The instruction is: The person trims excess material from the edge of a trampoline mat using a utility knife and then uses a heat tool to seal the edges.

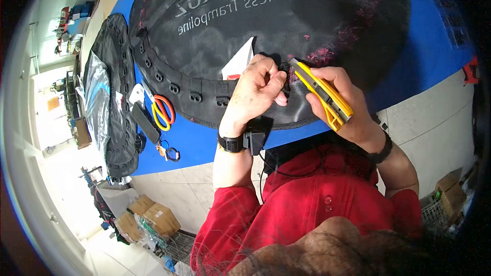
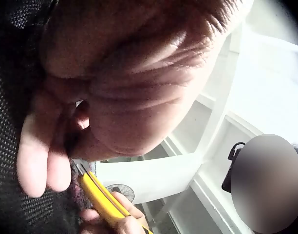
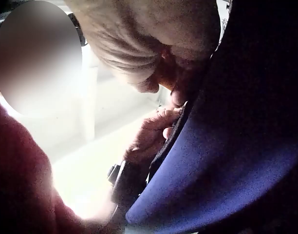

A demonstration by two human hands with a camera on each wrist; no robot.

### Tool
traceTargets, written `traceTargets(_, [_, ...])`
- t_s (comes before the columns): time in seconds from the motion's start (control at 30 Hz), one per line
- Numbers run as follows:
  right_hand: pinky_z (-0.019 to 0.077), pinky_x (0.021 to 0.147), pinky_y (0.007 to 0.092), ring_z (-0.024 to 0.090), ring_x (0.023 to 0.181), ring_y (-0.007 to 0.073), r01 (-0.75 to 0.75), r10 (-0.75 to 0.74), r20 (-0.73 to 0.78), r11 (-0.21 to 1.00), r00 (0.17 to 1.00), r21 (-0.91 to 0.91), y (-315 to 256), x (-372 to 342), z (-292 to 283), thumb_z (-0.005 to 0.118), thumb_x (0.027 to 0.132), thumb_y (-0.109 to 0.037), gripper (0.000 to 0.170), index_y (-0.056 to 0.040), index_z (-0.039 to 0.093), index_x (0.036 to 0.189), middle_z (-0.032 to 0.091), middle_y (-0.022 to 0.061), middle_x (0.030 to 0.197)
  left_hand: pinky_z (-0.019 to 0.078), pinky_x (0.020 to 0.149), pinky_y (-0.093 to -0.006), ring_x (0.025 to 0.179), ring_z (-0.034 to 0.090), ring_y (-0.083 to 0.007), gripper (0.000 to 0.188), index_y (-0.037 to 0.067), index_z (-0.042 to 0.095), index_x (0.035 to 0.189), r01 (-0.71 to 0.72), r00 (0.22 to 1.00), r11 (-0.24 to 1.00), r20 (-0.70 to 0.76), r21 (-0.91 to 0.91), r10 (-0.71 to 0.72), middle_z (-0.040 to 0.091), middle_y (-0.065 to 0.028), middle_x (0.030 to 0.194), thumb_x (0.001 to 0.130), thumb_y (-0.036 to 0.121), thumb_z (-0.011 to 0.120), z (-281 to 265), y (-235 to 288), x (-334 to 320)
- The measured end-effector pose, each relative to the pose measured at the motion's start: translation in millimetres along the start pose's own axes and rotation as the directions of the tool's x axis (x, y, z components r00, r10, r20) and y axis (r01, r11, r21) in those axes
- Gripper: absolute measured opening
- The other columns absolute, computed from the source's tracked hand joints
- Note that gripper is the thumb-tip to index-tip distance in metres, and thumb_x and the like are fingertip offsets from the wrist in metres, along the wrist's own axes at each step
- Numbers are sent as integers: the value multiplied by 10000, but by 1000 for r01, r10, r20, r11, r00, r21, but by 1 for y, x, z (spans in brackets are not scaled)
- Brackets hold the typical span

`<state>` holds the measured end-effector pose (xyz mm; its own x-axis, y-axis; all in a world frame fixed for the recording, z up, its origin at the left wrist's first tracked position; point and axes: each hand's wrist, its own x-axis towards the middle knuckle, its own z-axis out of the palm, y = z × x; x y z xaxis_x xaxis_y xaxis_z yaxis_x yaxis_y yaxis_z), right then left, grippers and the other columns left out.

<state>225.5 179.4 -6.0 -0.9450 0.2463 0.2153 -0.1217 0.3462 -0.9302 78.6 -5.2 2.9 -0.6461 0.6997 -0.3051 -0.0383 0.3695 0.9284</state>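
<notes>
At the centre of the head view, your left hand rests over the near edge of the black mat, wrist upright, thumb bent against a curled index finger; you cannot tell whether they pinch the cloth. Just right of it, your right hand is clamped round the yellow cutter, forearm rising from the lower right, its blade pointing up-left near your left thumb. The mat fills the upper middle, on the blue table.
</notes>
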Motion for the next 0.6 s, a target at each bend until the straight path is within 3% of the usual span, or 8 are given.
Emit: traceTargets(0.6, [577,802,397,711,946,360,111,-110,14,989,994,-102,1,-8,8,762,918,-70,434,-27,513,1271,650,182,1096,568,577,-264,608,716,-150,251,18,523,836,-57,998,994,33,95,54,556,-52,837,1040,112,635,-2,6,2])
